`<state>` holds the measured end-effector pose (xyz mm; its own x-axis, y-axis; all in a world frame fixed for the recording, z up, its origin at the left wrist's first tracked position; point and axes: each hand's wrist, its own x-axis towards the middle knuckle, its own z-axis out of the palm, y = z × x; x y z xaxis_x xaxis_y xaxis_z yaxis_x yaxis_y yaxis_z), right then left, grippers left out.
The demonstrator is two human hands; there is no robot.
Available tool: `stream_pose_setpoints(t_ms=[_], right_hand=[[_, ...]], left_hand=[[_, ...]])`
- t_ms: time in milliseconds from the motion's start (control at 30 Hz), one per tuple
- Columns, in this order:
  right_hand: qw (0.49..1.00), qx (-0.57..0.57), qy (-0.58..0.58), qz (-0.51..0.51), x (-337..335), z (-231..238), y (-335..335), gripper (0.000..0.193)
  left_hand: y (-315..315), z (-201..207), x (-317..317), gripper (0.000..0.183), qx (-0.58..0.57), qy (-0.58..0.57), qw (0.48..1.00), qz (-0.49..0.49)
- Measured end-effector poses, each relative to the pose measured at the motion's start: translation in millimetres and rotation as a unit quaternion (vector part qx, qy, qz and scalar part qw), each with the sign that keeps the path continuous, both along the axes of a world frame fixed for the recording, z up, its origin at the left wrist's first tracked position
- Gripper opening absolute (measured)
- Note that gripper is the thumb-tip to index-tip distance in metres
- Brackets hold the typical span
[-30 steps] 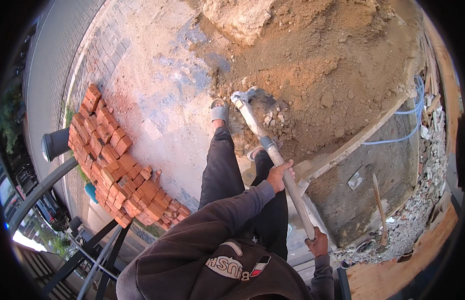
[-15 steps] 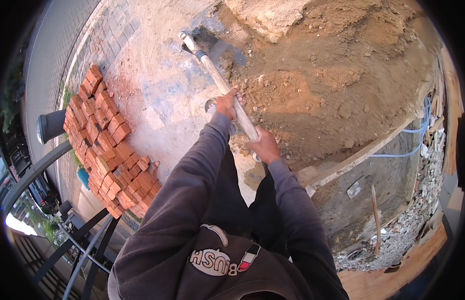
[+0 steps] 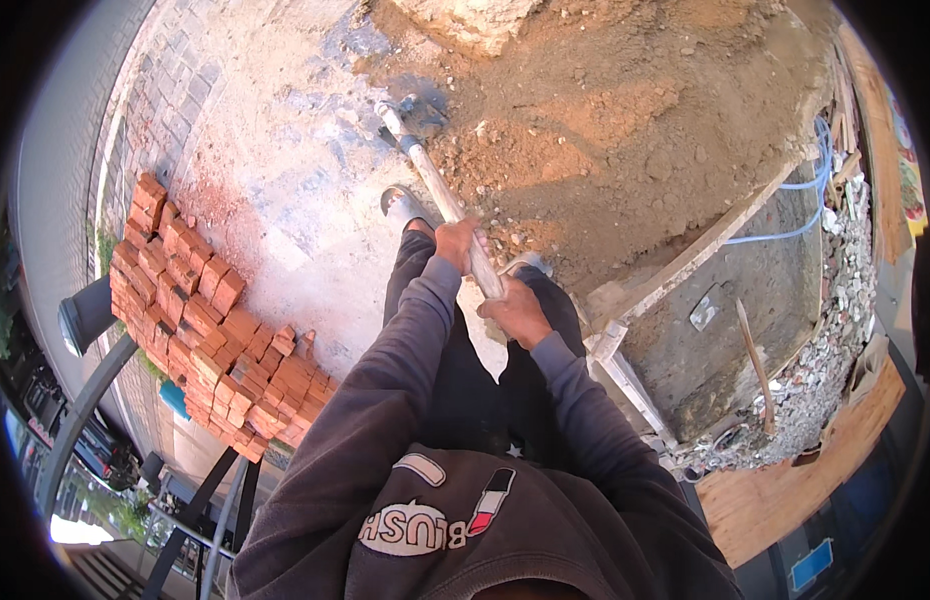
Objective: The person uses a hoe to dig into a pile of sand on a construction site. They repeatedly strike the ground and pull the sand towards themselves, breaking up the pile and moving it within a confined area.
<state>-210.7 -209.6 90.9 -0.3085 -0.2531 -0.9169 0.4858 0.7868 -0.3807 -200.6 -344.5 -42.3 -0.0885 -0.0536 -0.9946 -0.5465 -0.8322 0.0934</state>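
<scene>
A hoe [image 3: 440, 190] with a long pale wooden handle slants from my body toward the far left. My left hand [image 3: 455, 246] wraps round the handle's middle. Closer to me, my right hand [image 3: 520, 312] grips near its end. The hoe's far end rests at the edge of a brown sand heap [image 3: 625, 130], and its blade is partly hidden in shadow and soil. Pale, dusty concrete ground [image 3: 315, 220] lies left of the handle. My feet stand either side of the handle, the left shoe [image 3: 410, 207] further forward.
Stacked red bricks [image 3: 210, 320] stand at the left, beside a dark grey post [image 3: 85, 315]. On the right, a wooden board [image 3: 700, 255] borders the sand, with a blue hose [image 3: 820, 190], a wooden stake [image 3: 753, 350] and grey rubble [image 3: 835, 330] beyond.
The hoe's head has come a little closer to me along the sand's edge. My view has shifted, so both my shoes show more plainly. Both hands keep their grip.
</scene>
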Motion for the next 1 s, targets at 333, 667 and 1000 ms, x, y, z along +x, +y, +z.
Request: stream_pose_setpoints(t_ms=[333, 667, 1000], right_hand=[[0.979, -0.021, -0.106, -0.173, -21, 75, 95, 0.023], [0.995, 0.082, 0.064, 0.006, 83, 201, 379, 0.026], [0.937, 0.082, 0.187, 0.283, 5, 78, 371, 0.031]], left_hand=[[84, 28, -3, 0.044, 0.145, 0.077, 0.986, -0.010], [268, 66, 24, 0.047, 0.288, 0.074, 0.952, 0.072], [199, 40, 7, 0.017, 0.086, 0.082, 0.968, 0.221]])
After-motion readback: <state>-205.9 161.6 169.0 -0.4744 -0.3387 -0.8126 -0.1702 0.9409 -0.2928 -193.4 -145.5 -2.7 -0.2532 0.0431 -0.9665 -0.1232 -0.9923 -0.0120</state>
